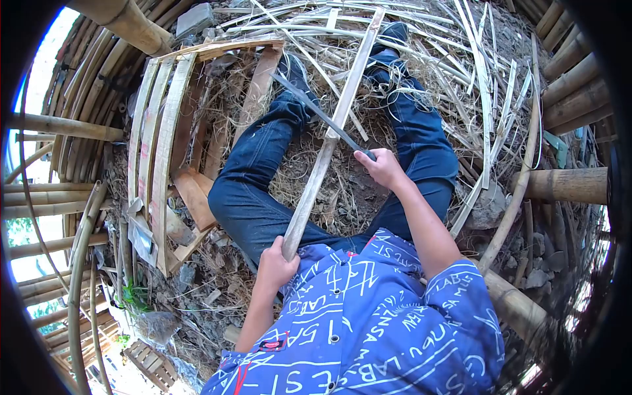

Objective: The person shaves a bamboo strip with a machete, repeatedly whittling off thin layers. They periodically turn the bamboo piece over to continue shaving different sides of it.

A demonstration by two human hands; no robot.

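Observation:
My left hand (276, 264) is closed around the near end of a long split bamboo strip (315, 183), close to my shirt front. The strip runs away from me between my legs, its far part paler than the near part. My right hand (382, 168) grips the dark handle of a long knife (308, 103). Its narrow grey blade points to the far left and crosses the strip around mid-length, overlapping it in this view. The far end of the strip lies near my right shoe (394, 34).
A slatted wooden crate (158, 138) lies by my left leg. Thin bamboo strips (484, 85) and curled shavings (411, 99) cover the ground ahead and to the right. Bamboo poles (569, 185) stand on both sides, with a rock (490, 205) at the right.

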